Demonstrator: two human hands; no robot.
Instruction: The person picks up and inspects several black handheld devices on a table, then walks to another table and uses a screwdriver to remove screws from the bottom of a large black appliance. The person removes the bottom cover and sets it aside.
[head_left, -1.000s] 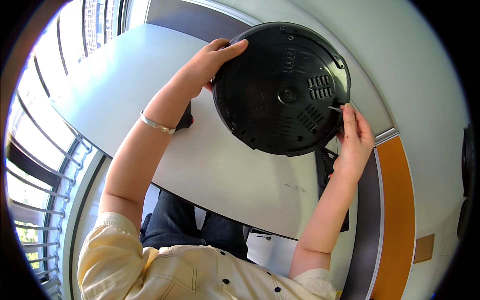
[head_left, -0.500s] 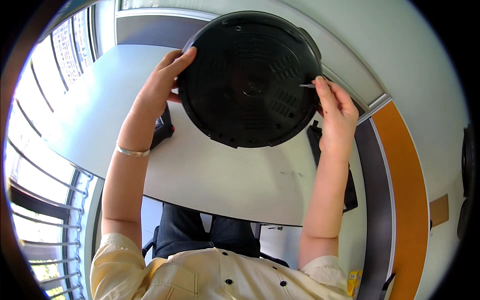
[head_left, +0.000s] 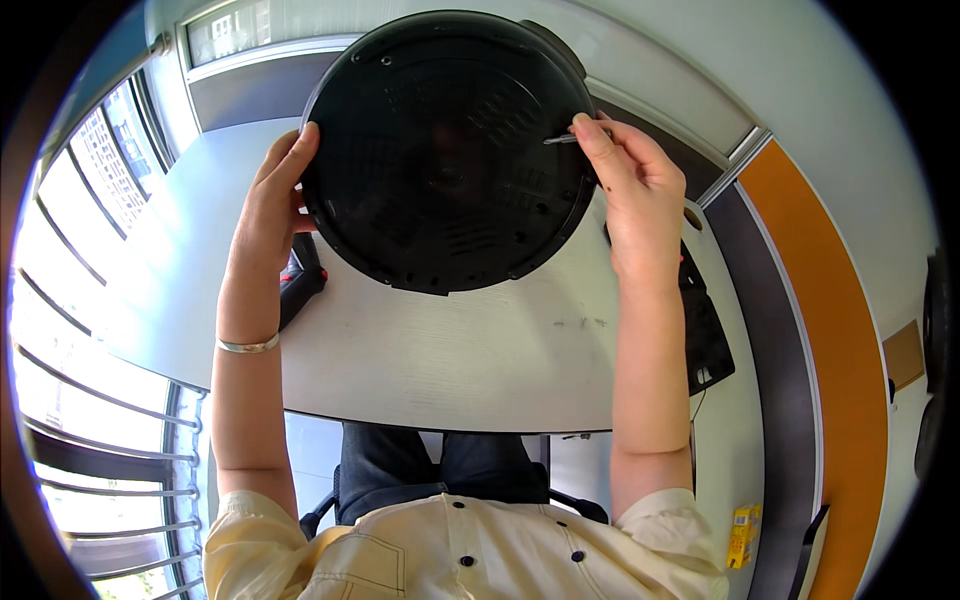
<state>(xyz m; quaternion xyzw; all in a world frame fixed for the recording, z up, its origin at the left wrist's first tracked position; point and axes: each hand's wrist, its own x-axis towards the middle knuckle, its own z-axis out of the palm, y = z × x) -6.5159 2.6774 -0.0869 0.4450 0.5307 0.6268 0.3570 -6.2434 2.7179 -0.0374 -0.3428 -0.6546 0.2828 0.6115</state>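
A large round black plastic appliance base [head_left: 440,180] is held up above the table, its underside with vent slots and small holes facing me. My left hand [head_left: 268,205] grips its left rim, thumb on the near face and fingers behind. At the right rim, my right hand [head_left: 640,190] pinches a thin metal screwdriver bit [head_left: 560,140] between thumb and fingers; the bit points left across the face. Whether its fingers also bear on the rim behind is hidden. A black power tool with red parts [head_left: 302,280] lies on the table beyond my left forearm, partly covered.
Several small screws [head_left: 580,323] lie on the white table [head_left: 450,370]. Black plastic parts [head_left: 705,330] rest right of my right forearm. A yellow box [head_left: 743,535] stands at the lower right. A grey and orange partition [head_left: 800,300] borders the right side; barred windows are at left.
In the picture, the base and both hands have shifted left and slightly up. The grip of each hand looks the same, and the bit still points across the face.
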